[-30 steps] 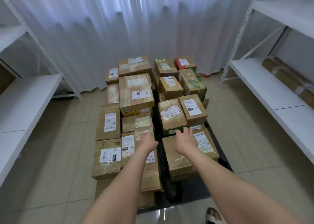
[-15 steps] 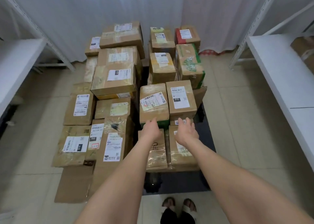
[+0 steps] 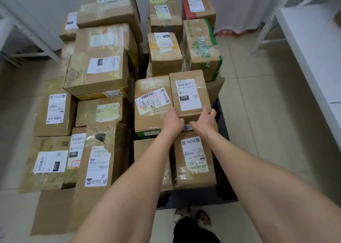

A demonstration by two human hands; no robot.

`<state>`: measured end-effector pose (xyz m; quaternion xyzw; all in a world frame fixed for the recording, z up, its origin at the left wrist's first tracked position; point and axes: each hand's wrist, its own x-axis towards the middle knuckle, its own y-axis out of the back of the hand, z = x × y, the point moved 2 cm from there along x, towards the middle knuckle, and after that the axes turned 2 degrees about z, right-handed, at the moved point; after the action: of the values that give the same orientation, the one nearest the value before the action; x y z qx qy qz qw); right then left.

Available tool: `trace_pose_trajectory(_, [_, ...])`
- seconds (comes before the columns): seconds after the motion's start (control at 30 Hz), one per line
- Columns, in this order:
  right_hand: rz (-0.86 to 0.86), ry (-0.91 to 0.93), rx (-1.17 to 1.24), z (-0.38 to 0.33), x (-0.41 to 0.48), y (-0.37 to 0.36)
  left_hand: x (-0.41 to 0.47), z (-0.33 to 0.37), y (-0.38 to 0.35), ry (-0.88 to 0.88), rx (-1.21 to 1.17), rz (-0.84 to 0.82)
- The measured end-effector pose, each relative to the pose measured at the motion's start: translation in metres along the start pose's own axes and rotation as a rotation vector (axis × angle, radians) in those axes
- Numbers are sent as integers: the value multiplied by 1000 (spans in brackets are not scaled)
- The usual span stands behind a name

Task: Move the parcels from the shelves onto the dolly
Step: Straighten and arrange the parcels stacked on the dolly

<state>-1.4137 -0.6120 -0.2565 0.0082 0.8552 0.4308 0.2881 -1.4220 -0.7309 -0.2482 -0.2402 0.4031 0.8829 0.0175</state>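
Both hands meet at the centre of the frame on a small brown parcel (image 3: 190, 93) with a white label marked "010". It sits on top of the stack, touching a taped parcel (image 3: 151, 121) with a slanted label on its left. The left hand (image 3: 172, 122) grips its near left corner, with its fingers (image 3: 173, 113) curled along the seam between the two boxes, where their tips are hidden. The right hand (image 3: 203, 122) holds the near right corner. Its fingers (image 3: 211, 113) are spread and bent around the edge, and the thumb lies against the near face.

Just below the hands a labelled box (image 3: 193, 161) lies lower in the stack on the dolly (image 3: 224, 150), a black platform showing along the right and near edges. More parcels (image 3: 97, 73) fill the left half and the top of the frame, piled several high – among them a green-printed box (image 3: 202, 49) at upper centre right. A flattened sheet of cardboard (image 3: 53, 211) lies at lower left.

A white shelf (image 3: 310, 49) runs down the right edge and another shelf frame (image 3: 27, 38) stands at upper left. A pale curtain (image 3: 239, 3) hangs behind the pile. The floor (image 3: 267, 113) is beige tile, and the person's feet (image 3: 200, 217) show at bottom centre.
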Motion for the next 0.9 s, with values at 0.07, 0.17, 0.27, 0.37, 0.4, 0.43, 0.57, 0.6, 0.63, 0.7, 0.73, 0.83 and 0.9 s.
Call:
trace_pose_trajectory(0.07, [15,9,29,2,-2,-1,-2,1,-1,8,-4,1])
trace_pose_trajectory(0.17, [29,-7,30,9,-9,-3,-8,-1,-6,23,24,-7])
trace_pose_trajectory(0.27, [-2,2,9,12,-17,-5,-16,-4,-5,33,6,10])
trace_pose_trajectory(0.37, [74,-62,7,14,-31,-2,-32,-12,-1,67,-88,82])
trace_pose_trajectory(0.4, [124,-69,-23,15,-38,-2,-42,-18,1,110,-103,117])
trace_pose_trajectory(0.43, [140,-56,-72,16,-47,-6,-52,-28,2,159,-91,152])
trace_pose_trajectory(0.57, [-22,-7,-282,23,-72,-43,-82,-90,9,388,60,170])
trace_pose_trajectory(0.6, [-51,-23,-304,26,-73,-52,-82,-106,11,454,84,144])
trace_pose_trajectory(0.63, [-80,-34,-323,28,-72,-61,-82,-121,12,523,81,114])
trace_pose_trajectory(0.7, [-128,-44,-358,33,-72,-76,-79,-146,9,628,13,59])
trace_pose_trajectory(0.73, [-141,-46,-373,35,-72,-82,-77,-155,6,655,-29,30])
trace_pose_trajectory(0.83, [-132,-38,-406,38,-73,-95,-71,-167,-6,654,-163,-14])
trace_pose_trajectory(0.9, [-136,-27,-407,38,-75,-98,-68,-164,-11,623,-198,-10])
